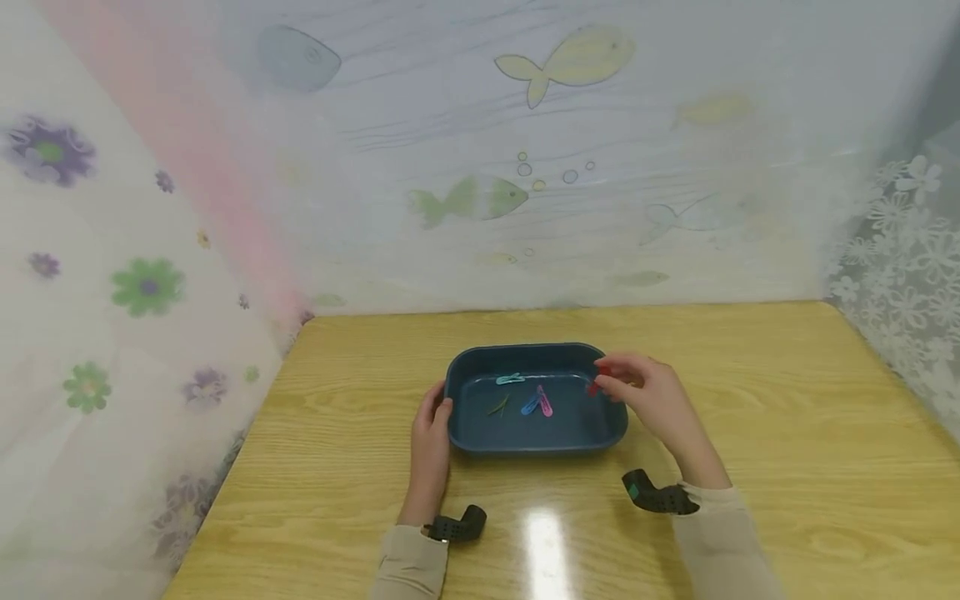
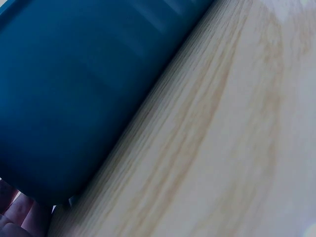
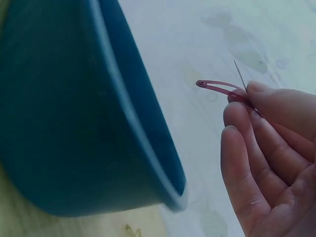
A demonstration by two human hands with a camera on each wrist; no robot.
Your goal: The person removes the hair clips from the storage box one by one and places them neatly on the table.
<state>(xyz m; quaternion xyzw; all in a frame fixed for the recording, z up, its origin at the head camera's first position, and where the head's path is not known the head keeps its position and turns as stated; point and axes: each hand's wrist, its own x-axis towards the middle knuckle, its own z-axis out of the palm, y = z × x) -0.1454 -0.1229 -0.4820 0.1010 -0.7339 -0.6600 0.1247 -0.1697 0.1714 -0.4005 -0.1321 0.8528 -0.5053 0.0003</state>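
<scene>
A dark blue rectangular basin sits on the wooden table. My left hand holds its left end, the thumb by the rim; in the left wrist view only part of the fingers shows, at the basin's corner. My right hand pinches a red snap hair clip between thumb and fingers above the basin's right side. The clip is sprung, one thin metal strip sticking out. Inside the basin lie a light blue hair clip, a green hair clip, a blue hair clip and a pink hair clip.
The wooden table runs back to a pale sheet with printed fish. A flowered sheet hangs on the left, and white lace on the right. Each wrist wears a black camera band.
</scene>
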